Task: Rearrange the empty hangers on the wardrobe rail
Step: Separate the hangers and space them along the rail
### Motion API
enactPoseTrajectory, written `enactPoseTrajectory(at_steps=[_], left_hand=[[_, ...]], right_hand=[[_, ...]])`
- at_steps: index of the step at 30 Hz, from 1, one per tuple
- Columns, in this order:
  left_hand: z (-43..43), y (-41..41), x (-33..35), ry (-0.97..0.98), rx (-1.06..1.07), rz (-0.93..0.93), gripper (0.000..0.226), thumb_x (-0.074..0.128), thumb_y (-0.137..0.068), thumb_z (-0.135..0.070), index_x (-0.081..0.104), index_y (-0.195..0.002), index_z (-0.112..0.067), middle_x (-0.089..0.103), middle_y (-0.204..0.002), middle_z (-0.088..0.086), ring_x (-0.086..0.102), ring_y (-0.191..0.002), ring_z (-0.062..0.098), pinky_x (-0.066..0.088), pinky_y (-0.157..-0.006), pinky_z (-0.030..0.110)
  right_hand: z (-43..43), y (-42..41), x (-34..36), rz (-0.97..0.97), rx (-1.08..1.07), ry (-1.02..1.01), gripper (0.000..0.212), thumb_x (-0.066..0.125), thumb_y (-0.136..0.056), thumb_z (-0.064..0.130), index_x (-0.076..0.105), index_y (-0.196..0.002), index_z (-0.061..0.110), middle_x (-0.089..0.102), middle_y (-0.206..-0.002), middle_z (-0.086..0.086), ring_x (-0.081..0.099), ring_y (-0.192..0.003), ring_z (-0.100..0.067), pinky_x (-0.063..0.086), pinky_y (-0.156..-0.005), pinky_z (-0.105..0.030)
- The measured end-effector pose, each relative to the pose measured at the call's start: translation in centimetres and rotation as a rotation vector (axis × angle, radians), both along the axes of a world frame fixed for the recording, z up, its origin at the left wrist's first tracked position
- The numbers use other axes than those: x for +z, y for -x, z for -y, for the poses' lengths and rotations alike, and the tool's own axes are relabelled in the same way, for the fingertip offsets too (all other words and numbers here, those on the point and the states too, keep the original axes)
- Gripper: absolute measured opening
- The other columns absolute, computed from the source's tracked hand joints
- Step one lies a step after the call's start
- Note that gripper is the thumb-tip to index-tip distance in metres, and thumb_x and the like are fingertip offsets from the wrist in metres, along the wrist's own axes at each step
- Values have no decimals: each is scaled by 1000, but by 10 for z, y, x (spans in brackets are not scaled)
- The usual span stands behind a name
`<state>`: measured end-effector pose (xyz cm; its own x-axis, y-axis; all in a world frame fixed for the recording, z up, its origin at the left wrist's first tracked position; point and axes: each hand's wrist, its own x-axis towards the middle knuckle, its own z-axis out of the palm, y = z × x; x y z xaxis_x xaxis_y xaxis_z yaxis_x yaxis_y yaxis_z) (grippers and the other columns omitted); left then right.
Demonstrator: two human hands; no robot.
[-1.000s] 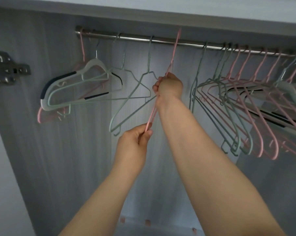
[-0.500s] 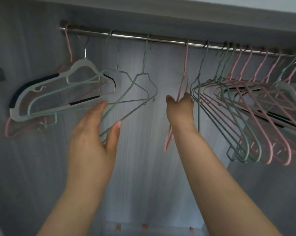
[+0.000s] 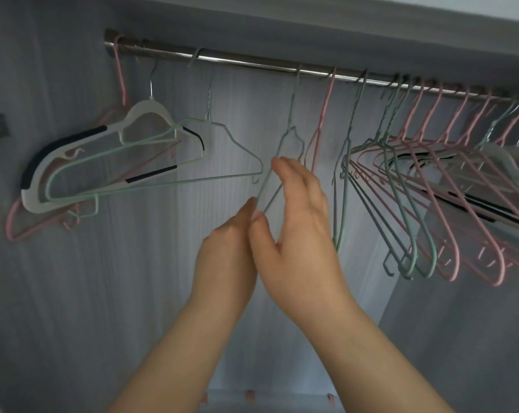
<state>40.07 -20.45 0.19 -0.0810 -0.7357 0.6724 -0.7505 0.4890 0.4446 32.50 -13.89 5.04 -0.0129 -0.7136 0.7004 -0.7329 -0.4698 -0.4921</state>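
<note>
Two hands spaced a green hanger (image 3: 292, 110) mid-frame: right hand (image 3: 300, 222) loose against it, left hand (image 3: 227, 251) of unclear grip; next, we judged, it needed sliding along the rail (image 3: 252, 62).

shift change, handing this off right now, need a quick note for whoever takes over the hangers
Hands: left hand and right hand both have fairly straight fingers touching the lower end of the green hanger hooked on the rail.
A pink hanger hangs just right of it.
Done: most hangers sit in the right bunch.
Left: place this green one, then probably the loose ones around the white hanger at the left end.
</note>
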Motion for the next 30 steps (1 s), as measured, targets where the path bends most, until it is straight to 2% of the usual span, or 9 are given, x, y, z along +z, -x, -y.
enactPoseTrajectory(at_steps=[4,7,8,10,13,18,24,27,30], left_hand=[[-11,8,8,-35,-4,-8,24,45,-90,-24,50,-113,-20,66,-97,-1,62,-88,19,24,-58,14],[-16,-2,8,130,12,0,23,59,-80,-13,58,-103,-13,68,-91,5,65,-81,20,32,-60,9],[-16,-11,9,174,38,-65,28,60,-79,-12,57,-107,-12,67,-101,6,63,-93,21,32,-70,5],[-14,-39,17,235,118,-222,43,59,-82,-12,48,-124,-11,51,-130,10,44,-123,25,27,-97,16],[-11,-90,41,320,380,-183,50,56,-83,-6,40,-130,-5,38,-140,20,29,-132,35,18,-109,37],[7,-127,74,25,636,71,37,53,-83,-8,51,-120,-11,56,-115,27,36,-115,40,23,-91,42],[29,-118,80,-41,595,341,28,63,-75,-6,62,-101,-15,66,-99,16,50,-103,35,31,-83,37],[33,-106,72,-3,356,202,13,53,-82,-3,63,-90,-4,66,-94,18,59,-90,34,45,-73,37],[38,-97,65,61,208,-50,21,45,-89,-8,62,-98,0,66,-99,20,61,-89,34,49,-77,40]], right_hand=[[-5,1,18,-5,-12,-36,59,47,-92,13,23,-145,20,23,-150,10,15,-134,2,1,-91,14],[-4,-9,27,34,89,-80,58,47,-92,16,24,-145,22,26,-149,12,20,-133,4,10,-92,12],[-2,-15,25,47,130,-112,58,47,-92,17,24,-145,22,26,-149,12,21,-133,3,14,-93,8],[4,-30,17,67,193,-161,58,47,-92,18,23,-145,22,27,-149,11,24,-133,1,17,-96,3],[14,-48,-2,83,249,-209,59,47,-92,14,21,-145,18,27,-147,6,26,-136,-3,17,-104,-4],[25,-69,-26,72,296,-286,62,45,-92,11,15,-146,16,21,-149,3,22,-139,-7,14,-109,-9],[23,-78,-37,-4,374,-359,67,39,-95,13,-1,-148,18,1,-157,8,10,-145,-7,11,-119,-20],[26,-76,-36,60,388,-414,65,34,-97,13,-5,-148,20,-1,-157,10,9,-145,-5,12,-119,-22],[33,-74,-31,182,393,-430,64,33,-98,13,-5,-148,22,5,-158,6,13,-144,-6,15,-120,-25]])
